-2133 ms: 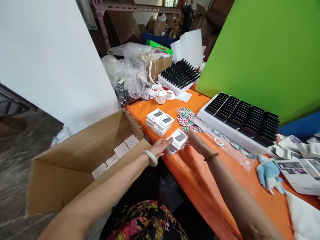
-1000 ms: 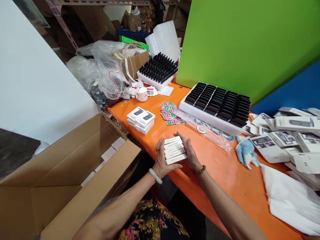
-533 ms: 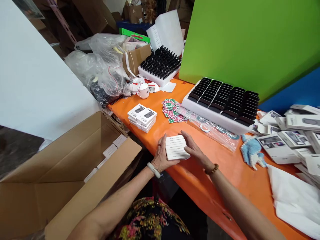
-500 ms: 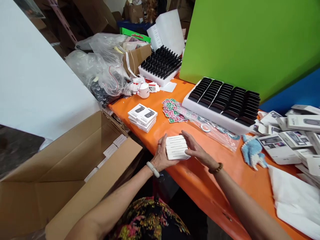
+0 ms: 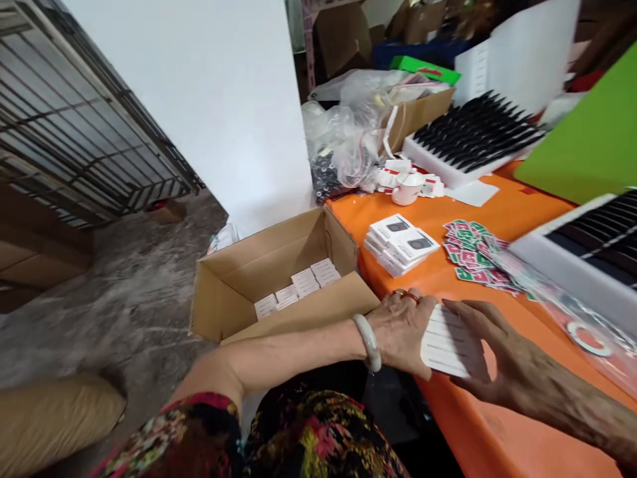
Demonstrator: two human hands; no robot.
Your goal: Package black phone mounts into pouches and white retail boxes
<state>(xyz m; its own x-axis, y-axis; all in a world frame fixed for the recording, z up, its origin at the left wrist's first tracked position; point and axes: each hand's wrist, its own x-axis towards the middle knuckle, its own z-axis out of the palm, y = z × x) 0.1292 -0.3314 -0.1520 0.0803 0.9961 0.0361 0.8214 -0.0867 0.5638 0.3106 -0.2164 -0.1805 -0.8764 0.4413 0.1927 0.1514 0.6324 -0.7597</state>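
Note:
A stack of several thin white boxes (image 5: 445, 342) is held between my two hands above the table's front edge. My left hand (image 5: 405, 328), with rings and a pale bangle at the wrist, grips the stack's left side. On its right side, the fingers and thumb of my right hand (image 5: 490, 338) are wrapped round it. Just beyond my left hand, a pile of white boxes with dark round pictures (image 5: 403, 242) sits on the orange table (image 5: 497, 425). An open cardboard box (image 5: 298, 333) stands left of the table, with rows of white boxes (image 5: 304, 282) inside.
Red and green cards (image 5: 478, 255) lie behind my hands, beside a clear bag holding a white ring (image 5: 590, 338). White foam trays of black pieces (image 5: 472, 139) stand farther back. Also there are a white cup (image 5: 408, 188), plastic bags (image 5: 348, 126) and a white panel (image 5: 223, 106).
The view has swung left, showing more of the floor and cardboard box. My right hand has closed in on the stack, which is now gripped from both sides and turned.

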